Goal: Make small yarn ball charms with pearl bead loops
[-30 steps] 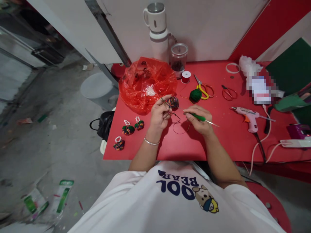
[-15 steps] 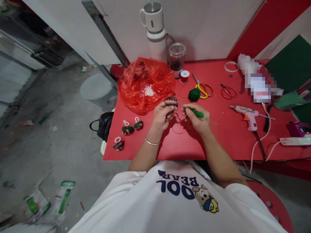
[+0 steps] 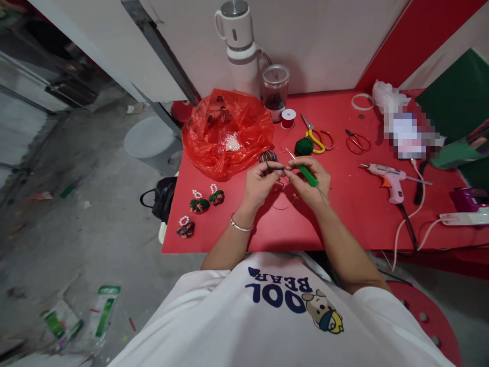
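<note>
My left hand is closed in a pinch on a strand of multicoloured yarn that runs from a small multicoloured yarn ball lying just beyond it on the red table. My right hand is closed round a green-handled crochet hook, its tip pointing towards the left fingers. The two hands nearly touch above the table's middle. A loose loop of yarn lies on the table under them.
A red plastic bag with white beads sits behind the hands. Three small crocheted pieces lie at the left. A green yarn ball, yellow scissors, small red scissors, a thread spool, a jar and a pink glue gun lie around.
My right hand moved left with the hook and met my left hand. The hook swung from lying rightward to pointing up-left at the yarn.
</note>
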A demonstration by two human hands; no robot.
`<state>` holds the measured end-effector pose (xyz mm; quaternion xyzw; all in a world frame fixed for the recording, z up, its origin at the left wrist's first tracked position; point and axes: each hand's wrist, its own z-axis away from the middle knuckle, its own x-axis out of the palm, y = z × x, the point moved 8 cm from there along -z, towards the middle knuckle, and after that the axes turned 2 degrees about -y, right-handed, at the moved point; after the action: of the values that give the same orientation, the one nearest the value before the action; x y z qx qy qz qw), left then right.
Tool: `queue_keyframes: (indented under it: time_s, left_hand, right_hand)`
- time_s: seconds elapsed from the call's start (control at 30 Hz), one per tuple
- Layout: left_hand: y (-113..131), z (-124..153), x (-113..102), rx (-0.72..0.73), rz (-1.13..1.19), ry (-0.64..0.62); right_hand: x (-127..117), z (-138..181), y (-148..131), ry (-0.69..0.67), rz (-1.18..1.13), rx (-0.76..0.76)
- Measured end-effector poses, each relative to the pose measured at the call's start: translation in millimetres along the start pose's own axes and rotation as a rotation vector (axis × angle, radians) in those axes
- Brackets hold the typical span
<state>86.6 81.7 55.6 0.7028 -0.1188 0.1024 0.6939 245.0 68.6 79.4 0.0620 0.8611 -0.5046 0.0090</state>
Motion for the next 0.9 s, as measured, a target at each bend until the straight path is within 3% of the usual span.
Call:
queue_keyframes:
  time_s: [0.37,0.63,0.9]
  left_hand:
    - [-1,3,2,-0.038,0.012,-0.001]
    - [0,1,2,-0.002,-0.024,-0.041]
    - [4,0,-1,-0.026,-0.032,0.029]
  right_hand:
    - [1,2,9,-0.013,0.0,0.103]
    - [1,2,19,-0.001,-0.129,0.241]
    - [3,2,22,-0.032,-0.249,0.327]
